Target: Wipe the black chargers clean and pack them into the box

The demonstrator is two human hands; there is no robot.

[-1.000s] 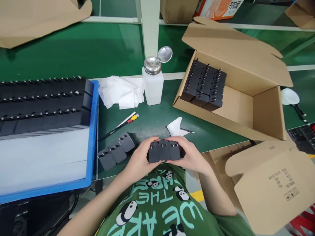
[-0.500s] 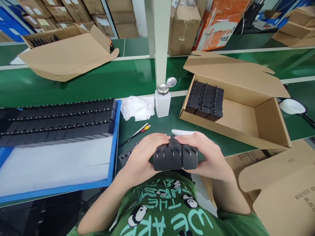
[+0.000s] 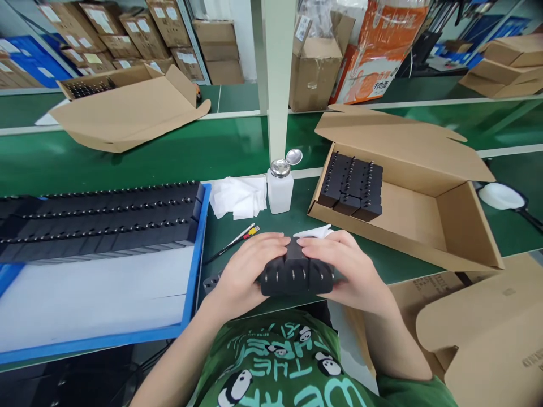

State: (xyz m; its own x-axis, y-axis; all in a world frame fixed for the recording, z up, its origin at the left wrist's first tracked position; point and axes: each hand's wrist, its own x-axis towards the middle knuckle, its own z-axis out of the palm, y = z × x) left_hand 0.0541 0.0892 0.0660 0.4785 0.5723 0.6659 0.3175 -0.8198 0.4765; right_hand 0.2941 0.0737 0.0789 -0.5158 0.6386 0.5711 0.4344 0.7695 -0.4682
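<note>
Between my two hands is a row of black plug adapters (image 3: pixel 297 277) with metal prongs, held together over the near edge of the bench. My left hand (image 3: pixel 250 268) wraps the row's left end, and my right hand (image 3: pixel 350 268) wraps its right end; the fingers of both lie over the top. The prongs point toward me. Partly hidden by my left hand is another dark piece (image 3: pixel 211 284) on the bench. Just beyond my right hand lies a white wipe (image 3: pixel 314 232). An open cardboard box (image 3: pixel 462 226) at the right holds a block of similar black adapters (image 3: pixel 352 183).
At the left a blue-rimmed tray (image 3: pixel 197 249) carries long rows of black adapters (image 3: pixel 97 220). A white pump bottle (image 3: pixel 280 192), folded white wipes (image 3: pixel 238 196) and a thin cable (image 3: pixel 233 243) lie ahead. A post (image 3: pixel 278 85) rises behind. Cardboard flaps (image 3: pixel 487 316) fill the lower right.
The adapter row has tipped in my hands, so its pronged faces show less and its top more. Both hands keep their hold. The camera view has shifted slightly.
</note>
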